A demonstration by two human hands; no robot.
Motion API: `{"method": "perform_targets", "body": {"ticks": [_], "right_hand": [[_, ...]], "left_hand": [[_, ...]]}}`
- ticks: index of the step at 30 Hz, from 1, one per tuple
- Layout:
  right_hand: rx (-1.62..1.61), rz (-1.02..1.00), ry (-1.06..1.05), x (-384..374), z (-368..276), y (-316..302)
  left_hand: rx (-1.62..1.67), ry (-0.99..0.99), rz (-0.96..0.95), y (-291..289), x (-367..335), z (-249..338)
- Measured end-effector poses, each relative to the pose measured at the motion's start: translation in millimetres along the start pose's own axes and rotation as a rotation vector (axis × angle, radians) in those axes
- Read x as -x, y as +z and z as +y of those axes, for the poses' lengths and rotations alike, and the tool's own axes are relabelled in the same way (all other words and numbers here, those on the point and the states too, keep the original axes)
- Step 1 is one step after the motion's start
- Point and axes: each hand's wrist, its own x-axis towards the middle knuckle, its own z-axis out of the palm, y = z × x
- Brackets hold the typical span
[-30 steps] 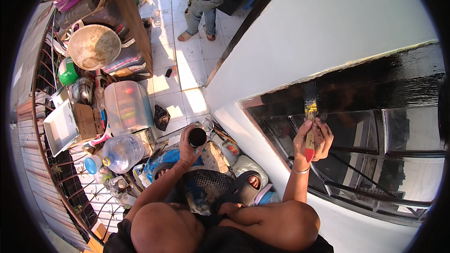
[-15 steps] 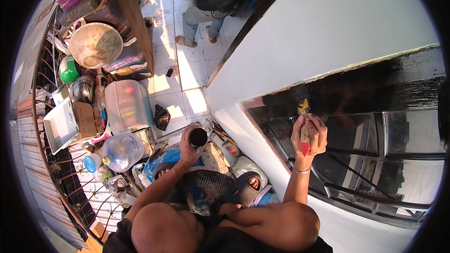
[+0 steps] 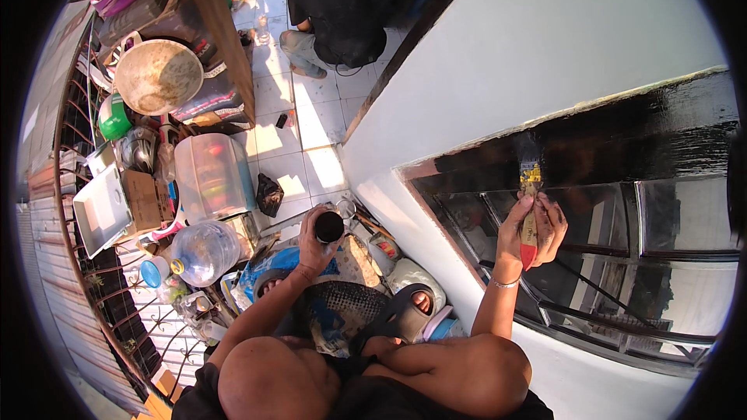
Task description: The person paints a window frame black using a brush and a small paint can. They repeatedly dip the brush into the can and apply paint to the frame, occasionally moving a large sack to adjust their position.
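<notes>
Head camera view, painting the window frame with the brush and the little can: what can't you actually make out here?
- Head view: the paint level in the can; the left hand wraps it and the inside is dark.
- The brush bristles: they merge with the wet black frame.
- The brush handle's middle, covered by the right hand.
- The other person, cut off by the top edge.

Red-handled brush point(image 3: 530, 210), glossy blk frame point(image 3: 622, 136), white wall point(image 3: 545, 39)

Hard sunlight glares off the far tiled floor point(image 3: 299, 120) and white wall point(image 3: 545, 39), fisheye bending edges, rim black.
</notes>
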Motion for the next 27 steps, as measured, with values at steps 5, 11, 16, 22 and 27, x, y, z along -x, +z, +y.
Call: {"method": "perform_targets", "body": {"ticks": [5,11,16,22,27], "right_hand": [[0.013,-0.012,-0.038,-7,-4,4],[0.083,0.044,-0.059,-12,-7,3],[0.014,-0.016,-0.021,2,-7,6],[0.004,-0.01,-0.002,1,-6,5],[-0.052,-0.089,0.061,25,-2,12]], "left_hand": [[-0.007,0.017,0.007,1,0,2],[-0.005,0.015,-0.007,1,-1,3],[-0.03,0.019,0.005,2,2,-4],[-0.016,-0.014,-0.008,0,1,-1],[-0.01,0.015,0.001,1,0,0]]}}
